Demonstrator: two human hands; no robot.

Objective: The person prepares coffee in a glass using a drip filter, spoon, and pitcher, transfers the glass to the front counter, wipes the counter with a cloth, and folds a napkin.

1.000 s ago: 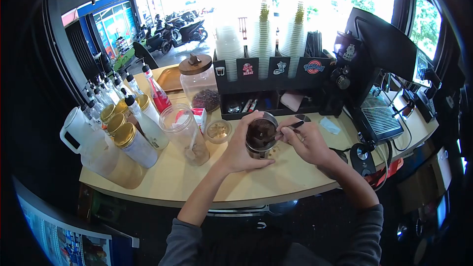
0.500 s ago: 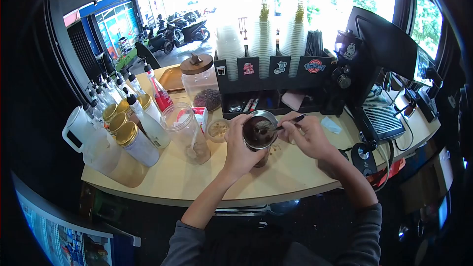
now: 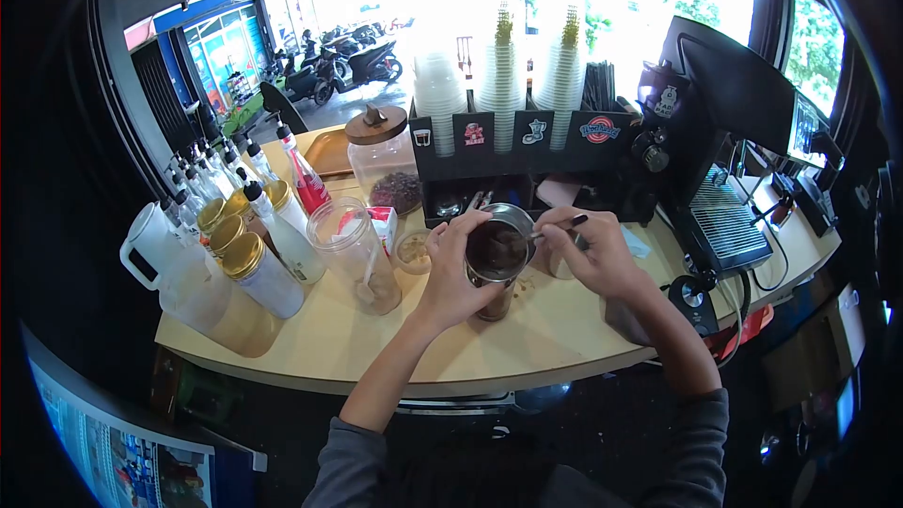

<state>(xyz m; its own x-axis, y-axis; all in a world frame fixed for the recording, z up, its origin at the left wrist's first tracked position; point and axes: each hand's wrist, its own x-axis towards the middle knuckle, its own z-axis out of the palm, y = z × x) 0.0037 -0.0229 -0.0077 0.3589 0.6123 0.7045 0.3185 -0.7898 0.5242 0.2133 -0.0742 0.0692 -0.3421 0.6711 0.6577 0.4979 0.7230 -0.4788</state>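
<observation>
My left hand (image 3: 455,268) is wrapped round a metal cup (image 3: 513,215) with dark brown contents, its mouth facing me. In my right hand (image 3: 591,252) is a spoon (image 3: 578,220), pinched by its dark handle, with its bowl end down in the cup. Below the cup a clear container with brown contents (image 3: 493,307) partly shows; how the two meet is hidden. Left of my left hand stands an open clear jar (image 3: 350,249) holding light brown powder and a scoop. Between them lies a round lid (image 3: 414,249) with powder on it.
Syrup pump bottles (image 3: 303,174) and gold-lidded jars (image 3: 249,259) crowd the left, beside a clear pitcher (image 3: 179,287). A black rack (image 3: 513,160) with stacked cups stands behind my hands. An espresso machine (image 3: 724,216) is at right. Brown crumbs dot the wooden counter (image 3: 414,348).
The spoon's bowl, visible with powder over the cup before, is now lower inside it. The cup has shifted slightly right, and both hands have moved a little with it.
</observation>
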